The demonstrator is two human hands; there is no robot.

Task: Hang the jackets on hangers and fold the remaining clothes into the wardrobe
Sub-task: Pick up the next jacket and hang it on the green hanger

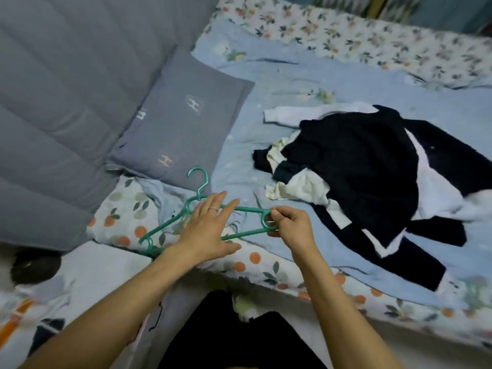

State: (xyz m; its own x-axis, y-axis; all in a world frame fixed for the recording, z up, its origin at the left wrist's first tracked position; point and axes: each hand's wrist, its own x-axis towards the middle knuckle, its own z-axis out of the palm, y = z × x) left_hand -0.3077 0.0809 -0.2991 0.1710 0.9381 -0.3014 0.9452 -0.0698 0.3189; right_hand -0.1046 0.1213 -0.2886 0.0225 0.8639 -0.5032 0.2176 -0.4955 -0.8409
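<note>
Nearest the camera, two bare forearms reach out over the edge of the bed (266, 267), above a dark garment worn by the person at the bottom of the view. The two hands are close together but not touching. The left hand (210, 230) lies flat and spread, fingers extended, over the middle of a green plastic hanger (247, 209), with a ring on one finger. The right hand (290, 225) pinches the round loop at the hanger's right end between thumb and fingers. The green plastic seems to be more than one hanger stacked together: one hook curls up beside the pillow, and a second small hook shows at the lower left end, but an exact count cannot be told. The hangers rest on the near part of the bed, on a sheet printed with orange fruit and leaves.

To the right, well apart from the hands, lies one loose pile of clothes (359, 177) on a light blue quilt (292, 83). In it are at least two dark navy or black pieces and several white or cream pieces, tangled so that the number of garments cannot be counted. A dark sleeve or leg trails toward the bed's near edge.

To the left, one grey pillow (181, 121) with three small embroidered marks leans against a grey padded headboard (61, 89). At the far side, a flower-printed cover (372, 41) runs along the bed's edge.
</note>
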